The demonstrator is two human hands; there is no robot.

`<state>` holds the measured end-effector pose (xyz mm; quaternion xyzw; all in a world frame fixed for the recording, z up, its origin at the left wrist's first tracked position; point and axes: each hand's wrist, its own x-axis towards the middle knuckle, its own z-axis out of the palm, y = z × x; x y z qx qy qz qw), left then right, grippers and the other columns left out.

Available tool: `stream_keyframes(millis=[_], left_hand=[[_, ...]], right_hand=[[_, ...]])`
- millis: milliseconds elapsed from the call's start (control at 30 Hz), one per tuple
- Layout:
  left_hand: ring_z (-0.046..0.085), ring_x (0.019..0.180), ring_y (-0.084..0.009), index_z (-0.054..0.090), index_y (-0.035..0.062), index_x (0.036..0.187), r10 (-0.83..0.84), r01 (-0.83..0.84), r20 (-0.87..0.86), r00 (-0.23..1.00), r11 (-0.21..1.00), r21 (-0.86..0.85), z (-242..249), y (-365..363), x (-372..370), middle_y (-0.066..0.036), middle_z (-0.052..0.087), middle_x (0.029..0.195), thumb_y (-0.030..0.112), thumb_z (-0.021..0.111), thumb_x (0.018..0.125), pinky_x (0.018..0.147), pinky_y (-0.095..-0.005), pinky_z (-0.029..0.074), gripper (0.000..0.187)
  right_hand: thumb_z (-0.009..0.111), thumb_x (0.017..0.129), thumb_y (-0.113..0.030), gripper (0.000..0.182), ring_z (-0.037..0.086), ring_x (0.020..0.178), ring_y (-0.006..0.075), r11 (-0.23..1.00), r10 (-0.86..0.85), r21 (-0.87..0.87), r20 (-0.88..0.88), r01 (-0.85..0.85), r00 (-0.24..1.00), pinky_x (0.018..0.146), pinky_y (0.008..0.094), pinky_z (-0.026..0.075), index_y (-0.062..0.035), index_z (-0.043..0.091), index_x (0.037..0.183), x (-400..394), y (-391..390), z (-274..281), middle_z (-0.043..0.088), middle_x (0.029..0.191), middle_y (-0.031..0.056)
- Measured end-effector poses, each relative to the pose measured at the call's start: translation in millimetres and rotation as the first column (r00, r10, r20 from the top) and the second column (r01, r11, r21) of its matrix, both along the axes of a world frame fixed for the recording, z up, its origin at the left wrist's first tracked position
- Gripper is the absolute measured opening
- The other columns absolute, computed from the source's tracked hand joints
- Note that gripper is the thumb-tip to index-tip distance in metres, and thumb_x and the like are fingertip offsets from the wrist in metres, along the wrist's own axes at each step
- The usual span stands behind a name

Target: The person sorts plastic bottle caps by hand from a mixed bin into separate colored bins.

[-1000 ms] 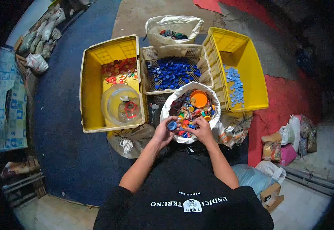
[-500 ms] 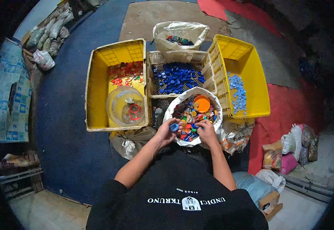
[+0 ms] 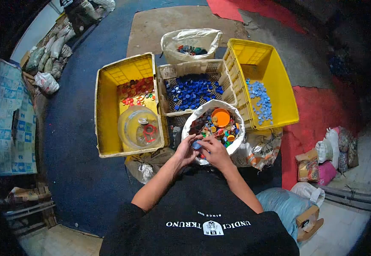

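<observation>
My left hand [image 3: 186,150] is closed round a blue cap [image 3: 196,145] at the near edge of a white sack [image 3: 187,127]. Against the same cap rest the bent fingers of my right hand [image 3: 213,151]; whatever lies between them is too small to make out. Mixed coloured caps fill the sack, with an orange lid [image 3: 220,117] on top. Beyond it is a pale crate [image 3: 230,90] of dark blue caps. Red caps and a clear round tub [image 3: 128,128] are in the left yellow crate [image 3: 106,115]. Light blue caps lie in the right yellow crate [image 3: 285,102].
Another white sack [image 3: 172,42] holding caps stands behind the pale crate. Filled bags [image 3: 51,47] are piled at the far left, more bags [image 3: 330,149] at the right. A bluish bag [image 3: 279,205] and an open cardboard box [image 3: 309,222] sit near my right side.
My right hand has moved left, out of the caps in the sack, to meet my left hand at the blue cap. The whole view has shifted slightly.
</observation>
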<state>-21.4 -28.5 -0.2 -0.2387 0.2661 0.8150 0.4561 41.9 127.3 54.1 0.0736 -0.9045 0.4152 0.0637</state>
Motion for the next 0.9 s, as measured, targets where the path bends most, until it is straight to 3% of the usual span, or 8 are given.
stream_keyframes(millis=[133, 233, 433, 567, 667, 833, 867, 900], left_hand=[[0.063, 0.098, -0.0247, 0.058, 0.0, 0.114, -0.009, 0.01, 0.007, 1.0, 0.999, -0.039, 5, 10, 3, -0.016, 0.061, 0.108, 0.022, 0.045, 0.098, 0.085, -0.0349, 0.056, 0.03], [0.062, 0.102, -0.028, 0.049, -0.0001, 0.12, -0.009, 0.008, 0.114, 0.993, 1.0, 0.005, 6, 20, 2, -0.019, 0.059, 0.111, 0.012, 0.039, 0.098, 0.086, -0.0372, 0.057, 0.027], [0.06, 0.101, -0.029, 0.055, 0.0008, 0.11, -0.067, 0.067, 0.12, 0.991, 0.998, 0.005, -24, 132, -30, -0.018, 0.059, 0.108, 0.015, 0.045, 0.097, 0.086, -0.0381, 0.056, 0.022], [0.034, 0.131, -0.0347, 0.036, 0.01, 0.14, -0.104, 0.098, -0.121, 0.987, 0.994, -0.049, 99, 250, -50, -0.02, 0.034, 0.141, 0.044, 0.048, 0.095, 0.108, -0.049, 0.032, 0.058], [0.016, 0.142, -0.0332, 0.015, 0.0175, 0.152, -0.129, 0.131, -0.22, 0.967, 0.991, -0.006, 105, 285, -55, -0.019, 0.008, 0.156, 0.055, 0.043, 0.094, 0.112, -0.0474, 0.022, 0.074], [0.039, 0.13, -0.0289, 0.031, 0.0089, 0.146, -0.202, 0.143, -0.381, 0.902, 0.974, -0.178, 77, 230, -34, -0.018, 0.034, 0.146, 0.048, 0.047, 0.094, 0.106, -0.0409, 0.034, 0.066], [0.052, 0.117, -0.027, 0.042, 0.0036, 0.136, -0.348, 0.264, -0.32, 0.881, 0.923, -0.28, 58, 203, -39, -0.016, 0.05, 0.133, 0.042, 0.048, 0.096, 0.097, -0.0387, 0.043, 0.056], [0.059, 0.105, -0.0234, 0.051, 0.0005, 0.125, -0.265, 0.177, -0.426, 0.865, 0.956, -0.235, 58, 180, -31, -0.013, 0.059, 0.12, 0.033, 0.052, 0.095, 0.088, -0.0352, 0.049, 0.044]], right_hand=[[0.062, 0.081, -0.005, 0.027, 0.062, 0.097, 0.0309, 0.967, -0.137, -0.205, 0.092, 0.154, 0.986, 0.083, 0.0375, 0.051, -0.0066, 0.067, 0.108, 14, 5, -4, 0.061, 0.103, 0.0144], [0.061, 0.083, -0.007, 0.026, 0.061, 0.097, 0.0316, 0.954, -0.234, -0.163, 0.128, 0.253, 0.964, 0.084, 0.0384, 0.05, -0.0066, 0.067, 0.108, 34, 25, 7, 0.061, 0.102, 0.0143], [0.063, 0.084, -0.006, 0.017, 0.059, 0.074, 0.0144, 0.806, -0.507, -0.254, 0.169, 0.535, 0.845, 0.067, 0.0267, 0.048, -0.001, 0.067, 0.1, 77, 67, 9, 0.058, 0.093, 0.0089], [0.065, 0.08, -0.003, 0.021, 0.061, 0.074, 0.019, 0.736, -0.629, -0.243, 0.098, 0.632, 0.771, 0.063, 0.0281, 0.049, 0.0019, 0.064, 0.1, 97, 98, 8, 0.057, 0.09, 0.0104], [0.064, 0.079, -0.003, 0.022, 0.061, 0.075, 0.0194, 0.708, -0.679, -0.201, 0.07, 0.677, 0.73, 0.063, 0.0286, 0.049, 0.004, 0.062, 0.101, 109, 120, 8, 0.058, 0.092, 0.0111], [0.064, 0.085, -0.008, 0.02, 0.063, 0.086, 0.0191, 0.694, -0.625, -0.288, 0.215, 0.66, 0.75, 0.072, 0.0291, 0.052, 0.0, 0.064, 0.103, 110, 140, 14, 0.058, 0.101, 0.0104], [0.063, 0.087, -0.01, 0.019, 0.064, 0.087, 0.0188, 0.731, -0.597, -0.244, 0.225, 0.637, 0.771, 0.076, 0.0298, 0.053, -0.0019, 0.065, 0.104, 108, 143, 7, 0.057, 0.106, 0.0099], [0.064, 0.086, -0.011, 0.018, 0.064, 0.085, 0.0184, 0.747, -0.563, -0.236, 0.271, 0.621, 0.781, 0.074, 0.0288, 0.052, -0.0019, 0.066, 0.102, 103, 144, 8, 0.058, 0.102, 0.0095]])
